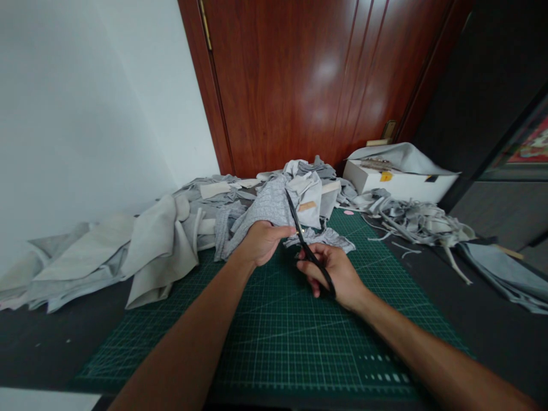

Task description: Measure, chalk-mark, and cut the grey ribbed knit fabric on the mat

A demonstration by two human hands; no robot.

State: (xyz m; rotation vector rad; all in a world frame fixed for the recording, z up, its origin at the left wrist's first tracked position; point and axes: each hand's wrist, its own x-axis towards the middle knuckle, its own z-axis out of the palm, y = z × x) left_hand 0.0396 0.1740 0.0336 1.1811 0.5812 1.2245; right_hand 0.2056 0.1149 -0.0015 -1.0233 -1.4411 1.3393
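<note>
The dark bench point(47, 345) before me carries a green gridded cutting mat point(295, 348), with pale grey fabric pieces point(156, 231) heaped along its left side and partly over it. Over on the right lie tangled fabric strips point(422, 220) and a stack of flat grey fabric point(511, 274).

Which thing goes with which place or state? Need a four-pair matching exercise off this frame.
Things
1. black long-bladed scissors
2. green rectangular gridded cutting mat
3. white rectangular box
4. textured grey cloth

Places/states
A. spread flat beneath both hands
B. held in the left hand
C. grey sheet lying over its top
D. held in the right hand

Pairs: 1-D, 2-A, 3-C, 4-B
</note>
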